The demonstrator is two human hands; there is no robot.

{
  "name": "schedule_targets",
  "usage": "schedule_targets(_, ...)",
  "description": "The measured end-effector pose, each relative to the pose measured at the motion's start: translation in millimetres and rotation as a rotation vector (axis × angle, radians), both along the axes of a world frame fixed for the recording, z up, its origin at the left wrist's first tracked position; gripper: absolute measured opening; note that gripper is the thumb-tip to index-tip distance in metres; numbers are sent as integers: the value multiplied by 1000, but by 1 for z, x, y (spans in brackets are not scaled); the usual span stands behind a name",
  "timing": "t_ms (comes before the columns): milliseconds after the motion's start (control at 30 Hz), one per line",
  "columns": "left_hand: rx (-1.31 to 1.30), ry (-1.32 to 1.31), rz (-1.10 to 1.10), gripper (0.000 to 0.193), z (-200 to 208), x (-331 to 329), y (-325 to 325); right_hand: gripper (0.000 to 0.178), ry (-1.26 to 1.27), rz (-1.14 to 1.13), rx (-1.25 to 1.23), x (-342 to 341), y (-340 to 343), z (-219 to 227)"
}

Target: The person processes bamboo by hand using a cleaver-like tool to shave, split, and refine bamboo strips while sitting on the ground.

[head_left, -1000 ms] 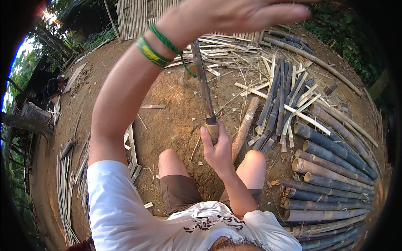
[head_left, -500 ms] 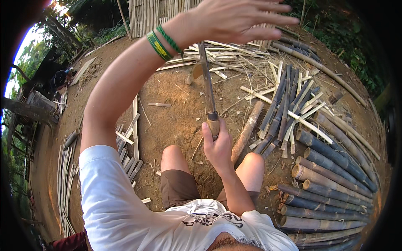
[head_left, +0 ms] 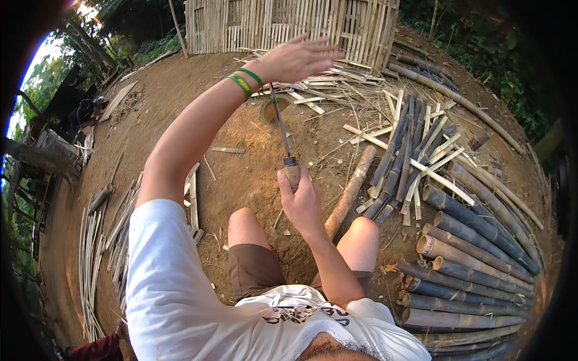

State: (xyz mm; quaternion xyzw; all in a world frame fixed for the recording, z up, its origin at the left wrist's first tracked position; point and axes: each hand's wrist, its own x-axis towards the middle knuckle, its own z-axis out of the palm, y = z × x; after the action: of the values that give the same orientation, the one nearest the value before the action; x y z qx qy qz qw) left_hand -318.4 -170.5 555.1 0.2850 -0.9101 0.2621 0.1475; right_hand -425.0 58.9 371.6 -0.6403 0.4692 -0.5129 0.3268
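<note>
My right hand (head_left: 303,204) is wrapped round the wooden handle of a machete (head_left: 280,124), thumb along the grip. Its dark narrow blade points away from me, between and beyond my knees. Over the blade's far end reaches my left hand (head_left: 296,61), fingers stretched out and a little blurred, holding nothing; it hides the blade's tip. Two green bands circle that wrist. A short, round, hollow piece (head_left: 269,111) that looks like cut bamboo stands on the dirt just behind the blade. To the right of my right hand lies a brown pole (head_left: 351,191).
Split bamboo strips (head_left: 90,265) lie at left, and dark split pieces (head_left: 400,156) at right. Thick bamboo poles (head_left: 475,271) are stacked beside my right knee. A bamboo slat wall (head_left: 289,27) stands at the back. A person (head_left: 86,112) crouches far left; a dark red sleeve (head_left: 99,348) shows lower left.
My left hand has come down and to the left, nearer the blade. The machete and my right hand have shifted slightly left. More of the slat wall shows.
</note>
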Motion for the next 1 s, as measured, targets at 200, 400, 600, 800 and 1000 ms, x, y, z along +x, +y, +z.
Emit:
schedule_targets(200, 78, 971, -119, 59, 36, 42, 142, 49, -160, -22, 1, 17, -25, 12)
schedule_targets(400, 630, 1500, 410, 65, -157, 50, 228, 88, -844, 647, 177, 77, -47, 10)
schedule_targets(600, 627, 1639, 519, 35, -179, 97, 238, 86, -414, 342, 259, 48, -64, -70)
schedule_targets(800, 650, 1315, 653, 16, -158, 163, 240, 112, 545, -549, 1110, -39, -42, -312)
schedule_targets(1000, 475, 930, 673, 21, -144, 189, 234, 91, 618, -689, 806, -43, -31, -350)
